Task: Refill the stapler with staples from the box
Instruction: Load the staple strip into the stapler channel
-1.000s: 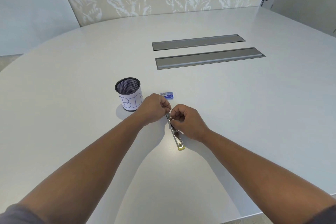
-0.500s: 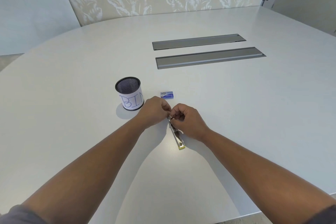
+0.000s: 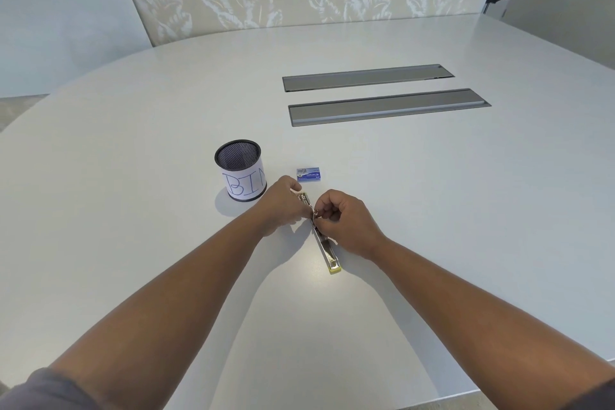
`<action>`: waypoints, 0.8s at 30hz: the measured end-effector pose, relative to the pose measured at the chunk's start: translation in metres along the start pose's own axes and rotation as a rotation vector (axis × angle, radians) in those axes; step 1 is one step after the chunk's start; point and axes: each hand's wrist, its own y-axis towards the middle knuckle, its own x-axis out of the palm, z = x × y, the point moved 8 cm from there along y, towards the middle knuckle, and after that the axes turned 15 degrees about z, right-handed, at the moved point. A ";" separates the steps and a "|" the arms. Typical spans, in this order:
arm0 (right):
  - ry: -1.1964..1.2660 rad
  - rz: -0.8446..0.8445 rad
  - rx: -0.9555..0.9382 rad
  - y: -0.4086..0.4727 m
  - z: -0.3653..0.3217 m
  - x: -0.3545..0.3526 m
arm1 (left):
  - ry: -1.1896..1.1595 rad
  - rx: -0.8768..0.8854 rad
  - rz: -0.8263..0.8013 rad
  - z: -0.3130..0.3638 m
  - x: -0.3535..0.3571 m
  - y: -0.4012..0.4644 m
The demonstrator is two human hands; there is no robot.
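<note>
Mesh bin (image 3: 240, 170), staple box (image 3: 309, 174) — beside hands (image 3: 312, 210).

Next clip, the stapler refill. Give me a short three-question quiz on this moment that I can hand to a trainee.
1. True or false: the staple box lies on the table beyond the hands, with neither hand touching it.
2. Which object stands on the far left side of the left hand? A) a mesh cup labelled BIN B) a roll of tape C) a mug with a handle
3. Fill in: the right hand pinches at the metal stapler, whose near end has a ______ tip.

Key
1. True.
2. A.
3. Yellow.
</note>
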 end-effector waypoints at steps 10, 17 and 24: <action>-0.021 -0.002 -0.008 0.000 0.001 0.001 | -0.029 0.005 0.047 -0.002 0.001 0.006; -0.026 -0.006 -0.009 0.000 0.001 0.002 | -0.072 0.033 0.122 -0.003 -0.002 0.008; -0.035 -0.006 -0.027 0.001 0.001 0.002 | -0.133 -0.007 0.153 -0.007 -0.002 0.013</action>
